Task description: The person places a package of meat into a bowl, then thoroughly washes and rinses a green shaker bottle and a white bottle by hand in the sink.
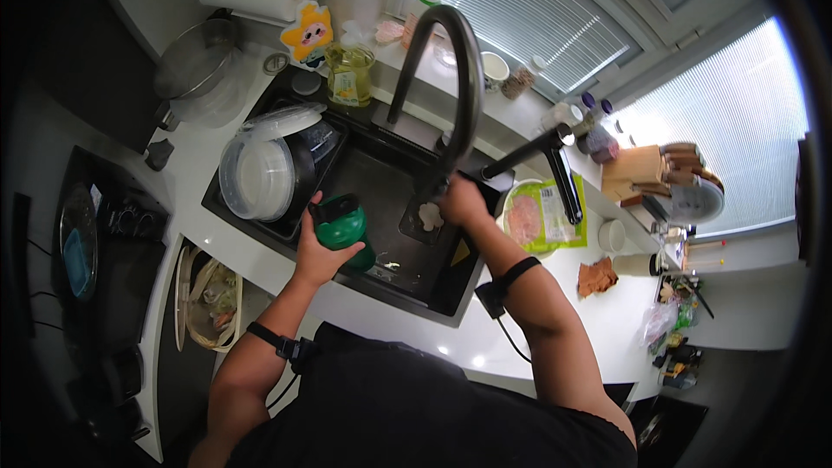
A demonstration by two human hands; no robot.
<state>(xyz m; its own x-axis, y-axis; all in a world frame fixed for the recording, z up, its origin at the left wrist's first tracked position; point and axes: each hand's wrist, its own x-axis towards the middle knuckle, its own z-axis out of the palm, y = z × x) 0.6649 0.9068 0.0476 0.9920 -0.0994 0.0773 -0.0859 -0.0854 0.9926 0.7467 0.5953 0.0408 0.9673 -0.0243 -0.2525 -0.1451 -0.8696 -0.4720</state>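
My left hand point(320, 253) is wrapped around a green shaker bottle point(342, 225) with a black cap, held over the near left part of the black sink point(390, 175). The bottle leans slightly and its lower end dips into the basin. At the end of the tall arched faucet point(469, 78), my right hand point(465, 200) grips the spout head, with its fingers partly hidden. Below that hand a pale flower-shaped piece point(429, 216) lies on the sink floor. Small light scraps point(390, 265) lie near the basin's front wall.
Clear plastic containers point(257, 175) are stacked in the sink's left section. A yellow soap bottle point(350, 75) stands behind it. Right of the sink are a green food packet point(552, 214), a black swivel arm point(564, 169) and a brown cloth point(597, 277). A knife block point(627, 172) stands farther right.
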